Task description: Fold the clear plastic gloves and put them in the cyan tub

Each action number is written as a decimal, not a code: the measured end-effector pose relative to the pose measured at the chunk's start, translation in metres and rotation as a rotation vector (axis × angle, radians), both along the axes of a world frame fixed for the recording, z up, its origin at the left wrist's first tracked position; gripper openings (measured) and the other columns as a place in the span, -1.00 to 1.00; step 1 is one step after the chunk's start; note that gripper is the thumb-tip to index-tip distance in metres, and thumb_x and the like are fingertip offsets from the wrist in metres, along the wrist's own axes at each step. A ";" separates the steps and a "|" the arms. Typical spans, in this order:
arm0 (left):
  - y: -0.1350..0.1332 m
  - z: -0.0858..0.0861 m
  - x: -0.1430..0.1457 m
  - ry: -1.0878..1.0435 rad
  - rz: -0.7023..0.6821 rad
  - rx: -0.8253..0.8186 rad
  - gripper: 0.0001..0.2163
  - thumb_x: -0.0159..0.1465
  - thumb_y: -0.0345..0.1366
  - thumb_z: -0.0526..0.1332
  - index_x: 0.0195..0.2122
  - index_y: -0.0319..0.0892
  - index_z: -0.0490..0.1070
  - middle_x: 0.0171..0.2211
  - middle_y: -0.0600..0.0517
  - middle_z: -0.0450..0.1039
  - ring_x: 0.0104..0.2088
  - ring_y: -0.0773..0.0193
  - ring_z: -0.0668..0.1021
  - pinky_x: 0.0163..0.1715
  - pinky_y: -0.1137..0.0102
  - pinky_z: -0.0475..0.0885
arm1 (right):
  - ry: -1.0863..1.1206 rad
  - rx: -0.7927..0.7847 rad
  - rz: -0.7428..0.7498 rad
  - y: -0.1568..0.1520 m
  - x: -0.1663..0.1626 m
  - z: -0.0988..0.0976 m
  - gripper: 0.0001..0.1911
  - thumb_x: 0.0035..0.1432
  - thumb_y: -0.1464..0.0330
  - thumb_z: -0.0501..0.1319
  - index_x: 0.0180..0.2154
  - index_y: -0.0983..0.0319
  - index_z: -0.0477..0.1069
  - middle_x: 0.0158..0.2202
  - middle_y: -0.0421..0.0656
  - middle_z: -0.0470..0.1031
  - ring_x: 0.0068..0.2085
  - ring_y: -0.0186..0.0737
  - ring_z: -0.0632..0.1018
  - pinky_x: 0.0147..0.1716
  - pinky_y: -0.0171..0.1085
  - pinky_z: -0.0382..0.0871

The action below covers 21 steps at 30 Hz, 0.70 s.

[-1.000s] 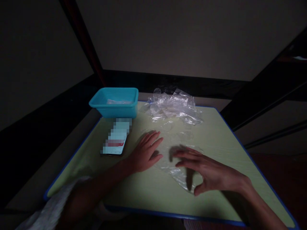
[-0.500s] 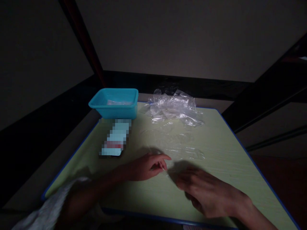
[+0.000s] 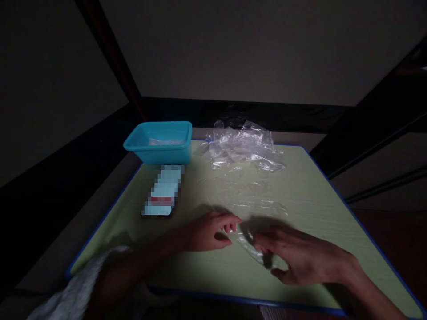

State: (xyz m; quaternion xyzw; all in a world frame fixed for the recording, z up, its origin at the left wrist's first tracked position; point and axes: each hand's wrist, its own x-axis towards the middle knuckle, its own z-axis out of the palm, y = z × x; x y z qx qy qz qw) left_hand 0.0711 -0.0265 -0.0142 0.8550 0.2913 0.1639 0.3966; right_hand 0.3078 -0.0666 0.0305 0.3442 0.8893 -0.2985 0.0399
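Clear film [image 3: 243,193]: thin glossy plastic, flat mid-desk [image 3: 316,200], its outline hard to trace.
Left hand [image 3: 210,231]: grip spread, fingers curled, thumb apart.
Right hand [image 3: 303,258]: grip spread beside the film's near edge; contact unclear.
Heap [image 3: 243,146]: crinkled transparent plastic, far side.
Basin [image 3: 163,155]: turquoise, rectangular, contents indistinct.
Phone [image 3: 165,189]: slim slab, screen pixelated.

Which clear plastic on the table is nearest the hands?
The flat plastic, spread thin on the table, reaching close to the right hand; the heap is crumpled at the far edge.
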 end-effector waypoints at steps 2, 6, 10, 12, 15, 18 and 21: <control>0.000 -0.001 0.000 -0.003 0.001 0.002 -0.60 0.05 -0.52 0.25 -0.06 -0.19 0.35 -0.25 0.04 0.50 -0.27 0.30 0.52 -0.20 0.41 0.41 | 0.009 -0.011 0.031 -0.003 -0.001 -0.004 -0.68 -0.13 0.54 0.16 -0.24 0.22 0.36 -0.22 -0.10 0.45 -0.18 -0.12 0.46 -0.18 -0.16 0.38; 0.001 -0.004 -0.001 -0.007 -0.021 0.015 -0.60 0.05 -0.53 0.25 -0.05 -0.20 0.34 -0.26 0.04 0.49 -0.29 0.31 0.51 -0.23 0.41 0.40 | 0.023 0.049 0.053 -0.003 -0.006 -0.008 -0.67 -0.11 0.57 0.10 -0.23 0.25 0.36 -0.25 -0.07 0.45 -0.22 -0.12 0.46 -0.20 -0.14 0.38; 0.002 -0.004 -0.001 -0.002 -0.037 0.009 -0.57 0.03 -0.53 0.27 -0.04 -0.22 0.33 -0.25 0.03 0.48 -0.25 0.28 0.50 -0.20 0.40 0.40 | 0.004 0.091 0.075 0.000 -0.007 -0.007 -0.64 -0.19 0.62 0.08 -0.27 0.24 0.34 -0.32 -0.09 0.45 -0.29 -0.15 0.45 -0.25 -0.16 0.37; 0.002 -0.005 -0.001 0.009 -0.040 0.024 -0.56 0.03 -0.52 0.27 -0.04 -0.21 0.32 -0.23 0.02 0.47 -0.22 0.26 0.50 -0.18 0.38 0.39 | 0.007 0.116 0.065 0.002 -0.006 -0.005 -0.60 -0.20 0.63 0.07 -0.25 0.24 0.33 -0.35 -0.11 0.45 -0.32 -0.17 0.45 -0.29 -0.18 0.36; 0.000 -0.007 0.000 0.017 -0.045 0.055 -0.57 0.03 -0.49 0.29 -0.04 -0.18 0.32 -0.23 0.03 0.46 -0.23 0.26 0.50 -0.19 0.39 0.40 | 0.033 0.134 0.002 0.003 -0.004 -0.002 -0.60 -0.16 0.63 0.06 -0.22 0.23 0.32 -0.38 -0.13 0.45 -0.35 -0.19 0.46 -0.34 -0.21 0.35; -0.003 -0.011 0.001 0.002 -0.034 0.092 -0.60 0.05 -0.50 0.26 -0.06 -0.19 0.32 -0.27 0.04 0.45 -0.27 0.29 0.49 -0.23 0.42 0.41 | 0.094 0.143 -0.080 0.006 -0.004 0.000 -0.65 -0.07 0.62 0.03 -0.20 0.22 0.28 -0.36 -0.14 0.44 -0.33 -0.20 0.47 -0.34 -0.23 0.34; -0.004 -0.015 0.003 -0.030 0.006 0.101 -0.62 0.10 -0.55 0.20 -0.04 -0.19 0.31 -0.30 0.05 0.46 -0.31 0.33 0.49 -0.26 0.45 0.40 | 0.145 0.175 -0.165 0.010 -0.004 -0.002 -0.72 0.02 0.59 -0.01 -0.22 0.21 0.24 -0.37 -0.16 0.42 -0.36 -0.23 0.47 -0.39 -0.24 0.34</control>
